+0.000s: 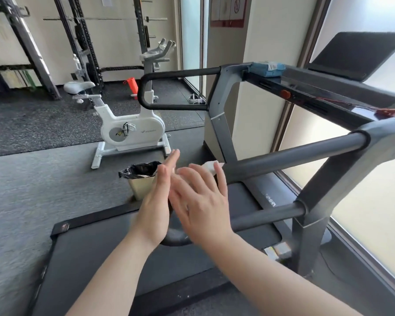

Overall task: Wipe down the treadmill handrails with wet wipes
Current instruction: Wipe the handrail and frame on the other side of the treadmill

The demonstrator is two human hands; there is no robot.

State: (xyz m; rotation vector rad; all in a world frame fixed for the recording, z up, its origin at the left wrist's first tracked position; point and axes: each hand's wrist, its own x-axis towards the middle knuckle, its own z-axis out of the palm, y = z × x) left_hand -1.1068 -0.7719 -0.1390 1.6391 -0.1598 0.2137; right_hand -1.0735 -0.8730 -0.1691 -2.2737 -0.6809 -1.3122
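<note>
The near handrail [294, 153] is a dark loop with an upper bar and a lower bar [267, 215]; its curved end sits behind my hands. My right hand [201, 199] lies over that curve with its fingers straight and spread. A white wet wipe [209, 166] peeks out beyond its fingertips, against the rail. My left hand [155, 201] stands edge-on beside it with straight fingers and holds nothing. Both hands are motion-blurred. The far handrail [176, 75] is across the belt. A blue pack of wet wipes [266, 69] lies on the console.
A gold bin with a black liner [141, 179] stands on the floor just left of the treadmill belt [96, 258]. A white exercise bike [132, 131] is beyond it. A weight rack [82, 42] lines the back wall, and frosted windows [363, 213] run along the right.
</note>
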